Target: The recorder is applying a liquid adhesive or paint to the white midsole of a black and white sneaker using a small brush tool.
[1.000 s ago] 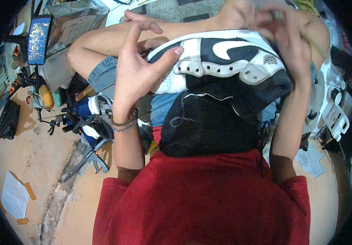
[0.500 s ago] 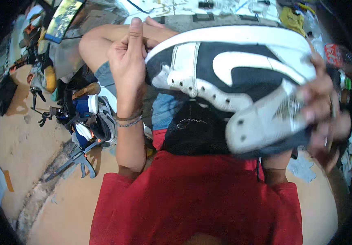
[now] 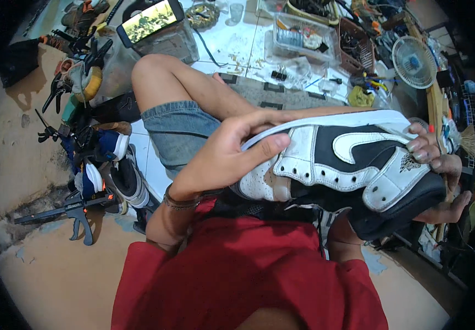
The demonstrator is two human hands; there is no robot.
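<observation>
A black and white high-top sneaker (image 3: 325, 144) lies on its side across my lap, its white sole edge turned away from me. The eyelets along its side show no lace. At the toe end, my left hand (image 3: 229, 151) is closed round the shoe, with the thumb along the upper and the other fingers hidden behind the sole. Fingers of my right hand (image 3: 438, 159) wrap the heel and ankle collar at the other end. Part of the tongue side and the inside of the shoe is out of sight.
To my left are several shoes (image 3: 130, 184) with clamps and a grey bar clamp (image 3: 75, 212). A phone (image 3: 150, 25) leans on a box ahead. Farther off stand a clear plastic tub (image 3: 306, 41), a brown basket (image 3: 356, 47) and a small fan (image 3: 413, 61) at the right.
The sneaker has come lower and farther from my face. My left hand has moved from an upright thumb beside the toe to a grip over it. The view has shifted, showing more floor ahead.
</observation>
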